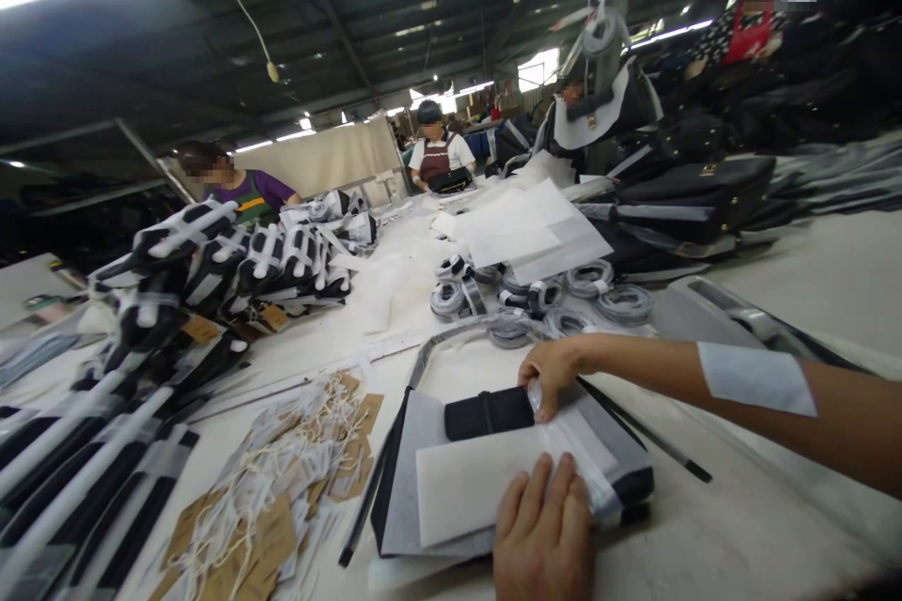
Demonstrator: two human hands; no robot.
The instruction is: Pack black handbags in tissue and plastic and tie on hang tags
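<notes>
A flat grey and black bag lies on the table in front of me. A white sheet covers its front, with a small black folded piece just above it. My left hand rests flat on the sheet's right end, fingers stretched out, holding nothing. My right hand reaches in from the right and pinches a strip of clear wrap beside the black piece. A white patch sits on my right forearm.
A heap of brown paper tags with white strings lies to the left. Black bags wrapped in white strips pile up at far left. Coiled grey straps, white sheets and dark handbags lie beyond. Other people work further along.
</notes>
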